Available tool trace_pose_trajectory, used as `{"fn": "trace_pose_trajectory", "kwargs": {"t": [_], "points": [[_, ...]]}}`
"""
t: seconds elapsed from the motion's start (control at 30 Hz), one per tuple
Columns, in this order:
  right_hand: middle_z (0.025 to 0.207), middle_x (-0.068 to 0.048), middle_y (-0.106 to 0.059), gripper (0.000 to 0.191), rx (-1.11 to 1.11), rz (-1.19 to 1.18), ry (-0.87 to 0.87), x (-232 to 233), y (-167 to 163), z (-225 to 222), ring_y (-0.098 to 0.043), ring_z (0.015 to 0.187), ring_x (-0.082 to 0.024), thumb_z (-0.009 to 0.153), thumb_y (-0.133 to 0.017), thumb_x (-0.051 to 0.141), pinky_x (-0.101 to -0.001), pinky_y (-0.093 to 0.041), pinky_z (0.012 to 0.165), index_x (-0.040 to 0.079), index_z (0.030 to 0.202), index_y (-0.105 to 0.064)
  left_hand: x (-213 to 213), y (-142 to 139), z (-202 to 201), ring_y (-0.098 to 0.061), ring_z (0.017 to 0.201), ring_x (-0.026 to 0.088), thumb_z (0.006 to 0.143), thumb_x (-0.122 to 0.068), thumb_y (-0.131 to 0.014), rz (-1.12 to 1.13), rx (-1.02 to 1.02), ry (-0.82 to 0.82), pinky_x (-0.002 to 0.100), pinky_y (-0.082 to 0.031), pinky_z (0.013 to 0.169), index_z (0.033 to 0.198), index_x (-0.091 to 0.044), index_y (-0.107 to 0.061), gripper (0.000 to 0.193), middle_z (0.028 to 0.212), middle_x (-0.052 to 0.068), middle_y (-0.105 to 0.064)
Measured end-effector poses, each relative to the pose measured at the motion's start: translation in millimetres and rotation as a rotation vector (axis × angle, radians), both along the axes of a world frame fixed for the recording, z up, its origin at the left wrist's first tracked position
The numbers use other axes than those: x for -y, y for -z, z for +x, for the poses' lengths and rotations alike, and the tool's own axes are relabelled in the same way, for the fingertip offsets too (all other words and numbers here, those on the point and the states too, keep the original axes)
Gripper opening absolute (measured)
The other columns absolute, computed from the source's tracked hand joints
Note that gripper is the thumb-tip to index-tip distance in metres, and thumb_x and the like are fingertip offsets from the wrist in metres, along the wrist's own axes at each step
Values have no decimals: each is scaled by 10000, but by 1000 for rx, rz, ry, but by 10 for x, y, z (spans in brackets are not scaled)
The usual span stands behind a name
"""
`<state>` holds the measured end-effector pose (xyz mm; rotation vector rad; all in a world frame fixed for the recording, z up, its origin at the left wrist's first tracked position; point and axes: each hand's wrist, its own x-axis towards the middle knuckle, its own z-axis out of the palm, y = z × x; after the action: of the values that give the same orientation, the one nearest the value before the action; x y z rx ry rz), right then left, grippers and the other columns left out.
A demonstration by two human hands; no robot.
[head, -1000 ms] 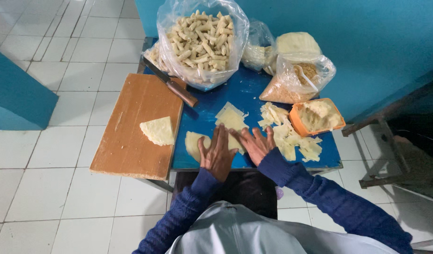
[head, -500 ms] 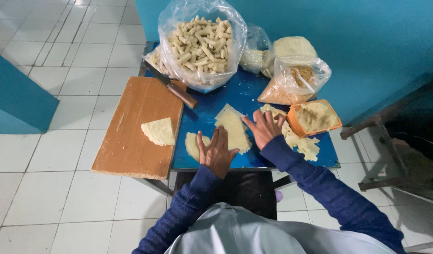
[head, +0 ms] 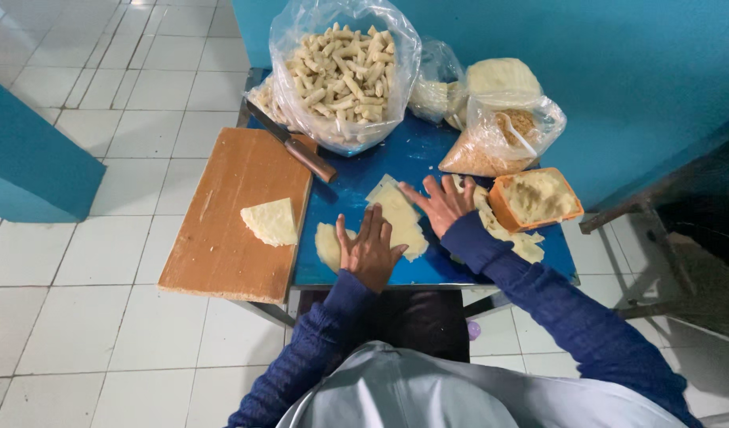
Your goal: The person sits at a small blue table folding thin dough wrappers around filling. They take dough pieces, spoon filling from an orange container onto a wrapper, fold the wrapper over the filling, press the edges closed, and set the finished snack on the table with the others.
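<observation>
My left hand [head: 370, 250] lies flat, fingers spread, on the near end of a pale dough sheet [head: 398, 212] on the small blue table [head: 356, 181]. Another pale dough piece [head: 327, 244] sits just left of that hand. My right hand [head: 441, 203] rests open at the sheet's right edge, fingers spread, next to a pile of more dough sheets [head: 517, 238]. Neither hand grips anything. An orange tub [head: 536, 198] of pale filling stands right of my right hand.
A wooden cutting board [head: 230, 218] holds a folded dough wedge [head: 271, 221]. A knife [head: 295, 147] lies across its far corner. A big clear bag of rolled pieces [head: 345, 65], smaller bags [head: 499, 131], blue walls and white floor tiles surround the table.
My right hand has moved from the near edge up and rightward to the sheet's right side. The dough sheet now lies stretched out flat. My left hand stays pressed on its near end.
</observation>
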<state>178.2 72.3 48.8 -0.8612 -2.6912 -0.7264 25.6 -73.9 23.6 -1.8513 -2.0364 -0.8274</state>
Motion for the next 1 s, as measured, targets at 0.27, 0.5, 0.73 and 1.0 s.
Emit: {"fn": "trace_pose_trajectory", "kwargs": {"t": [0.27, 0.5, 0.73, 1.0], "points": [[1228, -25, -529, 850, 145, -127, -36, 77, 58, -30, -505, 1105, -246, 943, -510, 55, -642, -329, 993, 555, 1581, -251, -22, -17, -24, -466, 1394, 261, 864, -447, -726, -25, 62, 41, 697, -242, 1088, 1191, -38, -575, 545, 1494, 178, -513], [1234, -13, -536, 835, 85, 29, -75, -214, 91, -193, -512, 1156, -247, 934, -504, 47, -627, -337, 1010, 548, 1564, -282, -88, 1, -51, -449, 1400, 292, 845, -458, -736, -6, 63, 38, 738, -197, 1099, 1114, -58, -577, 508, 1466, 189, -504], [1092, -39, -483, 871, -66, -151, -31, -343, -12, -288, -476, 1019, -283, 825, -566, -15, -514, -363, 821, 530, 1496, -464, -107, 24, -64, -461, 1395, 275, 842, -478, -737, 20, 37, 35, 738, -162, 1146, 1114, -54, -590, 525, 1457, 179, -518], [1019, -47, -406, 935, -225, -416, 81, -326, -297, -474, -441, 975, -287, 685, -635, -70, -470, -298, 715, 487, 1431, -552, -96, -24, -59, -472, 1385, 285, 870, -493, -707, -11, 18, 29, 744, -142, 1143, 1113, -54, -600, 514, 1443, 184, -523]]}}
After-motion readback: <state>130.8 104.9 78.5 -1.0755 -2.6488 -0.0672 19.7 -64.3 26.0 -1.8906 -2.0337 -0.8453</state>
